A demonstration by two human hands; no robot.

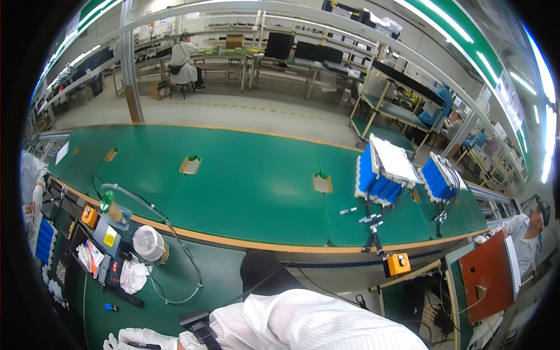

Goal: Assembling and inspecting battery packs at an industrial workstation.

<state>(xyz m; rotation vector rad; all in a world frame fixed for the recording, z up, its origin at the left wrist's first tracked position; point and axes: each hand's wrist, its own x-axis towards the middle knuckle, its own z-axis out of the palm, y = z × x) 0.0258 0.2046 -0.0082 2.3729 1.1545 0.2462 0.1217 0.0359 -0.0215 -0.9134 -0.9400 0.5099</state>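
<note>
A white sleeve enters from the lower edge, right of the middle, and reaches across to the left. At its end my right hand [146, 336], in a white glove, is low over the green side table [221, 274]. Its fingers are bent round a black pen-like object [143, 345], partly cut off by the frame's edge. A black strapped device [201, 328] sits on the wrist. Nearest the hand are a small blue cylinder [111, 307] and a crumpled white cloth [134, 276]. My left hand is out of view.
A long green workbench [251, 181] spans the middle. Two blue battery packs [379, 175] with cables stand at its right. A white tub [149, 242], a looped hose [195, 256] and a green-topped bottle [109, 204] crowd the left. An orange box [398, 264] hangs in front.
</note>
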